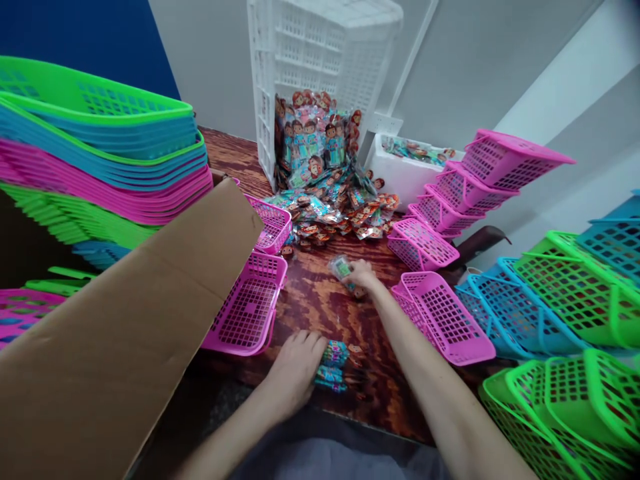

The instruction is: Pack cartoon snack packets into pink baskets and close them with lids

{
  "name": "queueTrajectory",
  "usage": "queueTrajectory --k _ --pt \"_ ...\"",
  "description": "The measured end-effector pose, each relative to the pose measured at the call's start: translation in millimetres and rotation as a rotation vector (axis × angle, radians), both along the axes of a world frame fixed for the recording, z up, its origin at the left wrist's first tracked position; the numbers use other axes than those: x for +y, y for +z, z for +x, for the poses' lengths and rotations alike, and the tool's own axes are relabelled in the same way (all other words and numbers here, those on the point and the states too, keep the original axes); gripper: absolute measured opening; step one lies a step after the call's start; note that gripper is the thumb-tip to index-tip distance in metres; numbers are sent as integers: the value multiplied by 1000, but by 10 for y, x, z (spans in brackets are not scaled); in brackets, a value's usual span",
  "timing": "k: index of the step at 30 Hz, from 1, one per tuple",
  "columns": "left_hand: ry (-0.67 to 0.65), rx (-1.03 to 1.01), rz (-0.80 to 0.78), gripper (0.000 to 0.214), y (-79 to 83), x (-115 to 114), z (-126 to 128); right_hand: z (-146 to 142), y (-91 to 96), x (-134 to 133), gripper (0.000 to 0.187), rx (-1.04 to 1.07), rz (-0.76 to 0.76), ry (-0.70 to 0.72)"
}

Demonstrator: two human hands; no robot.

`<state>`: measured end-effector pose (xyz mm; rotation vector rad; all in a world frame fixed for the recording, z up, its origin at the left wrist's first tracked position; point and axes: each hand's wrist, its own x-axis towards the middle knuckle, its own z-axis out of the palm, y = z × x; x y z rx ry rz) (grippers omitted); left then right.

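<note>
My left hand [295, 370] rests near the front edge of the wooden table [320, 300], fingers curled around a small bundle of colourful packets [334, 365]. Reaching farther out over the table, my right hand [361, 275] is closed on one clear packet with a green print [341, 268]. Just beyond it lies a heap of cartoon-printed packets [330, 213], spilling from a white lattice crate [313, 73] standing on end. Pink baskets [247, 303] lie to the left of my hands, and another pink basket [443, 317] lies to the right.
A brown cardboard flap [120, 333] covers the left foreground. Stacked green, blue and pink baskets [100, 153] rise at the left. Pink [480, 173], blue [520, 307] and green baskets [575, 400] crowd the right. A white tub with packets [405, 163] stands behind.
</note>
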<state>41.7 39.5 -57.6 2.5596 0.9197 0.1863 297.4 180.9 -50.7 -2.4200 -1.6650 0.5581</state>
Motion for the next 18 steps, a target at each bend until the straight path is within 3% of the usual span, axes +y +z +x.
queueTrajectory --k 3,7,11,15,18 --pt "6 -3 15 55 -15 -19 -3 -78 -27 -63 43 -116 -24 37" --pt "10 0 13 55 -18 -30 -4 -183 78 -179 44 -167 -33 146" --pt "5 10 26 57 1 -20 -6 -380 123 -549 71 -184 33 271" --pt "-12 30 45 58 28 -8 -9 -522 57 -1008 94 -17 138 425" --pt "-7 3 80 62 35 -26 -24 -549 33 -1238 89 169 73 407"
